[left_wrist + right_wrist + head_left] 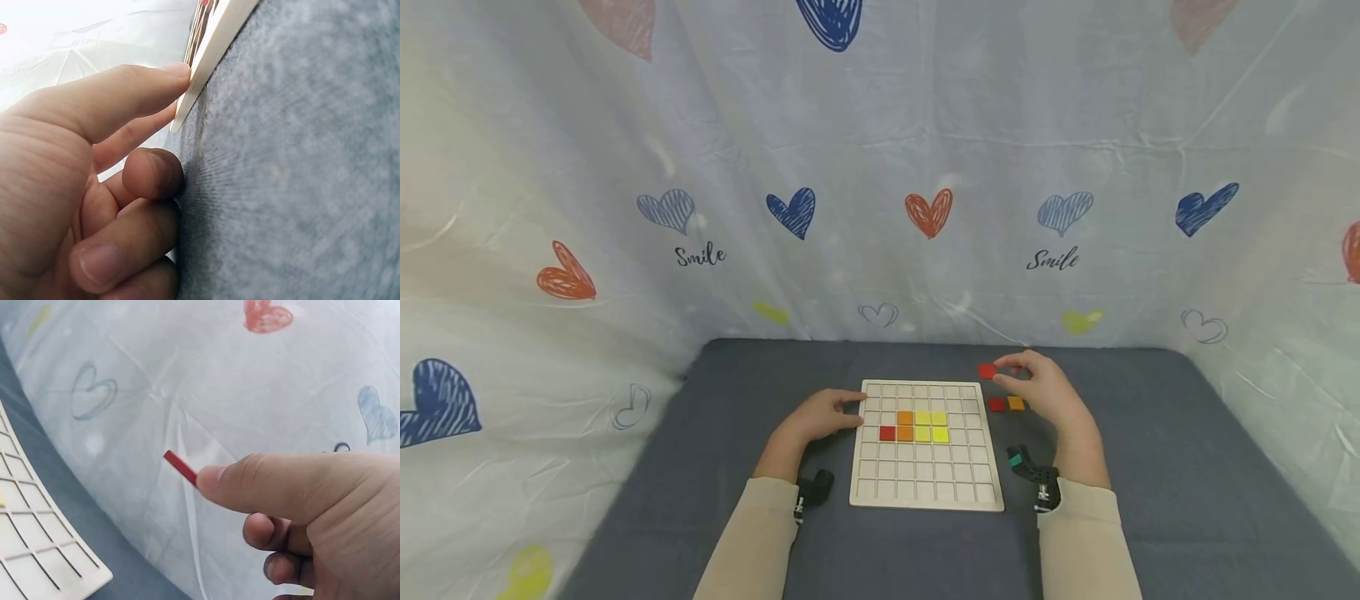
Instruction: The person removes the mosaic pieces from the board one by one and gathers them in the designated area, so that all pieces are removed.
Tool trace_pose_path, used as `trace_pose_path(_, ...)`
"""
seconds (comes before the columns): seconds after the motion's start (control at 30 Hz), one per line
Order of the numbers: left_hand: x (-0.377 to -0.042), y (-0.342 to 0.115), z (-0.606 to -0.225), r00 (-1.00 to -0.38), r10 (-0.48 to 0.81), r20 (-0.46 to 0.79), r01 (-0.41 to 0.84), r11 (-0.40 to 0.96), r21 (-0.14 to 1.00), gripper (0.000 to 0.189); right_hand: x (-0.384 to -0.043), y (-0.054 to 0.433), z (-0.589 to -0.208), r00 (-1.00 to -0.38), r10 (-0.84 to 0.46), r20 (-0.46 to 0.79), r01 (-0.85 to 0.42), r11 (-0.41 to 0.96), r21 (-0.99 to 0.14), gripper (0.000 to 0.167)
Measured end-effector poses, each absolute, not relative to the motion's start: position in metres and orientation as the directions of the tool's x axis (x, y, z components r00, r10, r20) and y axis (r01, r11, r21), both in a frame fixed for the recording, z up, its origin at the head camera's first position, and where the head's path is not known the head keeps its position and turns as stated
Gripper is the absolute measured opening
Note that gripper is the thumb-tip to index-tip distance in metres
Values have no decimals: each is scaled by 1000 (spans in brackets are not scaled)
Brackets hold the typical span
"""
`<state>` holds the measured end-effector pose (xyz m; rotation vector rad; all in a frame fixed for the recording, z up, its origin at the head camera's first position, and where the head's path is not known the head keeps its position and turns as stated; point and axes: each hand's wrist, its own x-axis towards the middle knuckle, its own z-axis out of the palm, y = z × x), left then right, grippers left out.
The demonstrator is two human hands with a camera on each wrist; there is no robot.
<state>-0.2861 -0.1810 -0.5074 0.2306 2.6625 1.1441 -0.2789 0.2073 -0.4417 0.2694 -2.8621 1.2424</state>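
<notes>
A pale wooden grid board (921,492) lies flat on the dark cloth. In its squares sit one red tile (887,433), two orange tiles (906,434) and several yellow tiles (939,434). My left hand (823,417) rests at the board's left edge; thumb and index finger (140,94) touch the rim, the other fingers bent in beneath. Beyond the board's far right corner, my right hand (1037,383) pinches a thin red square tile (179,467) between thumb and fingertips, raised above the cloth.
Right of the board, another red tile (996,405) and an orange tile (1016,403) lie on the table (1135,467), close to my right hand. A white curtain (850,150) printed with hearts hangs behind the table and along both sides.
</notes>
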Motion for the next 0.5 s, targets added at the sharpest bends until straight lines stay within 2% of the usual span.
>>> trace_pose_path(0.5,-288,-181,-508,-961,235,-144,64,699,713,52,-280,233,-464,-973,-174,-149,-16,699,-715,33)
